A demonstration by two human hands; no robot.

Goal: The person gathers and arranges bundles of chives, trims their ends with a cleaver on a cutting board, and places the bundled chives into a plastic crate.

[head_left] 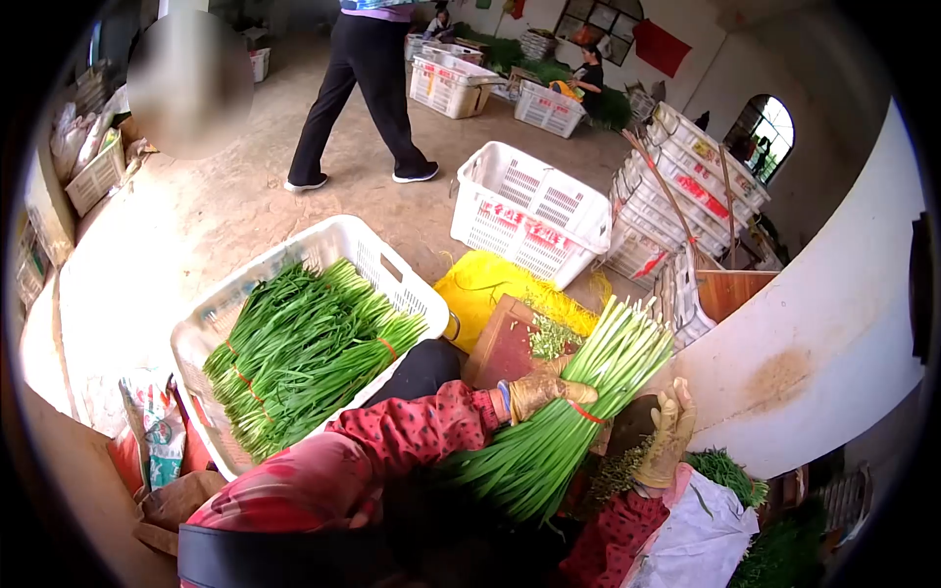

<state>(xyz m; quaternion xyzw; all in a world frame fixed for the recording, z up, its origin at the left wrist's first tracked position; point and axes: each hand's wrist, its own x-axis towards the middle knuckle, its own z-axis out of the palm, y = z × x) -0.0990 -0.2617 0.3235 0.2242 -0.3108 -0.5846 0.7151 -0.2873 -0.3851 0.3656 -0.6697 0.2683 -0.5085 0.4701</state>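
My left hand (539, 390), in a tan work glove, is closed around a bunch of Chinese chives (537, 451). A red band circles the bunch beside my thumb; its pale cut stems point up and away, its green leaves toward my lap. To the right, my gloved right hand (670, 436) is raised with its fingers extended, apart from the stems and holding nothing visible. Beneath the stem end lies a reddish-brown board (493, 355) with pale trimmings (554, 336) on it. On my left, a white crate (365, 235) holds several banded chive bunches (304, 343).
Yellow woven cloth (480, 279) lies beyond the board, with a white basket (529, 211) behind it. Stacked crates (686, 186) and a white curved wall (823, 304) stand right. A person in black trousers (363, 88) is crossing the floor; others sit farther back.
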